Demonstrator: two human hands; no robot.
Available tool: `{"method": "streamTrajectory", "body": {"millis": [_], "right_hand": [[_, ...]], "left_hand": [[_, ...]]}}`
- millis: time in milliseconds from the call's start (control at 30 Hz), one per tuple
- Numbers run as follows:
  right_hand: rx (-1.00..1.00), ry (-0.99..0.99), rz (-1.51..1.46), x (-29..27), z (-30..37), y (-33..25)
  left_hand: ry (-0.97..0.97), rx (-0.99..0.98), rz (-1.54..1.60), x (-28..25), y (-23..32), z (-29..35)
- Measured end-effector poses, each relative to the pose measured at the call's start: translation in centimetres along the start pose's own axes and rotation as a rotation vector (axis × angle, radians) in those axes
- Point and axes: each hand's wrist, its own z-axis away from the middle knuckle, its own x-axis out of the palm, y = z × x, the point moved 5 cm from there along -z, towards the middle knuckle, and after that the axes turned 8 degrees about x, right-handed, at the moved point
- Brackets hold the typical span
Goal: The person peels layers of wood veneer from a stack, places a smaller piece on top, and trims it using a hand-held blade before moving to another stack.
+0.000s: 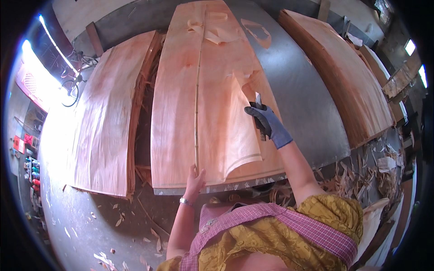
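A long thin bamboo stick (pixel 197 104) lies lengthwise over a pale orange wood veneer sheet (pixel 174 122) on the table. My bare left hand (pixel 195 182) grips the stick's near end at the front edge. In its blue and black glove, my right hand (pixel 271 125) is closed round a knife (pixel 258 98), whose light blade points up and away and whose dark end shows below the fist. Beneath and left of that hand, a loose veneer strip (pixel 242 135) curls up from the sheet. Torn veneer scraps (pixel 217 34) lie near the far end.
The grey metal tabletop (pixel 300 81) shows right of the sheet, with a veneer offcut (pixel 257 34) on it. Veneer stacks stand at left (pixel 101 117) and right (pixel 346 77). Wood shavings (pixel 357 180) litter the floor at right. A bicycle (pixel 74 79) stands by the bright doorway.
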Motion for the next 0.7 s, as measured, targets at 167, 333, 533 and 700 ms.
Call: {"method": "streamTrajectory", "body": {"millis": [167,333,533,700], "right_hand": [[0.018,0.001,0.044,1.6,-0.5,-0.4],[0.047,0.043,0.027,5.8,-2.5,-0.6],[-0.005,0.237,0.045,1.4,-12.2,1.6],[-0.032,0.623,0.115,-11.0,-30.3,3.3]], "left_hand": [[-0.084,0.419,-0.552,1.1,5.6,-0.2],[-0.38,0.709,-0.451,5.1,13.0,0.4],[-0.321,0.385,-0.181,3.3,9.6,-4.3],[-0.259,0.255,-0.013,1.4,8.5,-4.3]]}}
